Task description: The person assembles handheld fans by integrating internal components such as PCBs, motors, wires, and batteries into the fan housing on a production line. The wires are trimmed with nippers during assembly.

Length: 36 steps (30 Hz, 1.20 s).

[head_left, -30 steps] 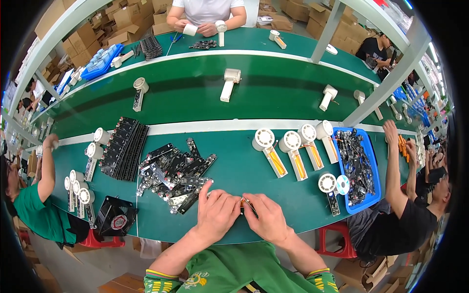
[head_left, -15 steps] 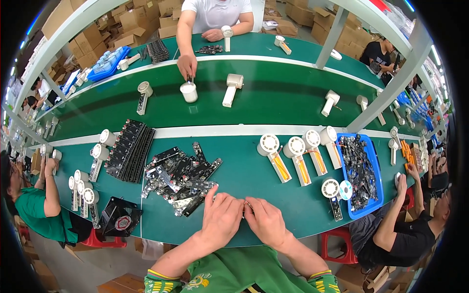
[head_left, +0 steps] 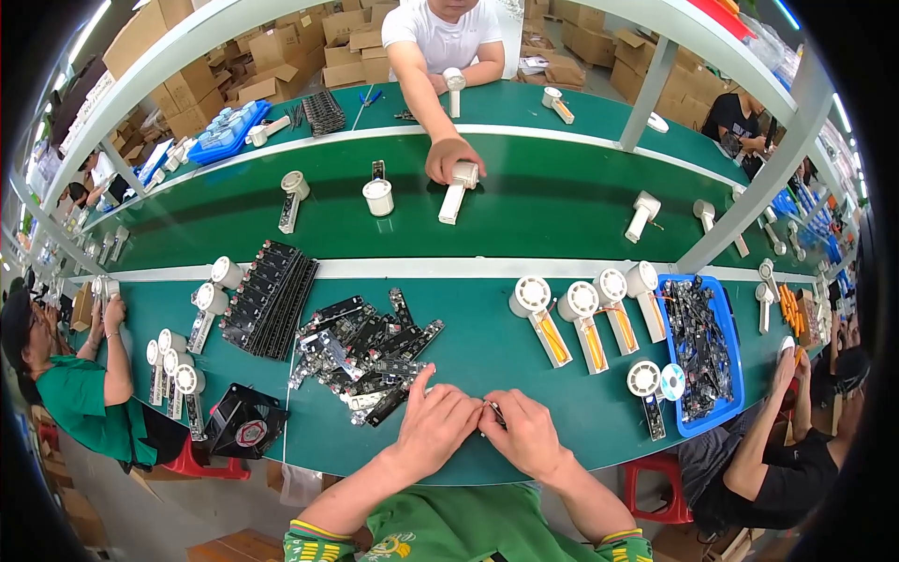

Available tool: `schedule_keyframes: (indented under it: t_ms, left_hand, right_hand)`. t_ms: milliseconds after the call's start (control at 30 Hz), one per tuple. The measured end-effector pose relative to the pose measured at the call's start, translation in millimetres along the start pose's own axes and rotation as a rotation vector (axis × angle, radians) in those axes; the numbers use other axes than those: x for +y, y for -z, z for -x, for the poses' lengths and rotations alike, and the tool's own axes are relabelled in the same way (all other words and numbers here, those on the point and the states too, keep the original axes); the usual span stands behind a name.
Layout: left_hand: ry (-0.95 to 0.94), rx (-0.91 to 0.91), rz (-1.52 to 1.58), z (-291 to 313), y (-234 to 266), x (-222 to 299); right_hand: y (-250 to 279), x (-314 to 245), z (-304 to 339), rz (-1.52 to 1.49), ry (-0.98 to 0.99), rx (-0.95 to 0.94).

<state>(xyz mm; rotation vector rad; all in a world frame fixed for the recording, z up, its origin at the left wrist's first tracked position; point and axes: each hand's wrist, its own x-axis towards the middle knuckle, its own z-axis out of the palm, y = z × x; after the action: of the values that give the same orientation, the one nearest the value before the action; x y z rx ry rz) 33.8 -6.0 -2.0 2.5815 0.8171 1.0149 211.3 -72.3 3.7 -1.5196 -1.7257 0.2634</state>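
My left hand [head_left: 438, 426] and my right hand [head_left: 526, 436] meet at the near edge of the green table. Between their fingertips they grip a small dark piece [head_left: 494, 417], possibly a circuit board; the fingers hide most of it. One finger of the left hand sticks up while the others curl inward. Just beyond the left hand lies a loose heap of narrow black circuit boards [head_left: 361, 347]. To its left stands a neat stack of black board panels [head_left: 270, 300].
White handheld fans [head_left: 581, 302] with orange wires lie right of centre, beside a blue tray [head_left: 736, 375] of circuit boards. Another fan [head_left: 644, 379] has a board on its handle. More fans [head_left: 187, 379] and a black fan unit [head_left: 245, 421] are at left. Across the belt, a co-worker's hand [head_left: 454, 159] grasps a fan.
The view has shifted slightly. My hands stay together, with the dark piece turned a little. Across from me, the co-worker's hand has left one white fan and taken hold of another farther right.
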Motion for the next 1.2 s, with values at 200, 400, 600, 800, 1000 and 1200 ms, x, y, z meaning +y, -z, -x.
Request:
schedule_keyframes:
  t_ms: [200,400,600,800,1000,1200]
  left_hand:
    - [-0.016,0.039,0.000,-1,-5,-4]
    - [0.022,0.071,0.012,-3,-7,-2]
    - [0.051,-0.025,0.055,-1,-6,-8]
    - [-0.095,-0.082,0.133,9,8,-5]
    - [-0.019,-0.009,0.085,11,0,-8]
    - [0.229,0.015,0.189,2,4,5]
  right_hand:
    - [4,5,-8,-0.064,0.038,-0.040]
    - [10,9,-10,-0.102,0.054,-0.125]
    - [8,4,-6,-0.129,-0.011,-0.091]
    - [11,2,0,-0.137,-0.112,-0.040]
    - [13,-6,2,-0.129,-0.149,-0.021]
    - [12,-11,5,-0.064,-0.059,0.050]
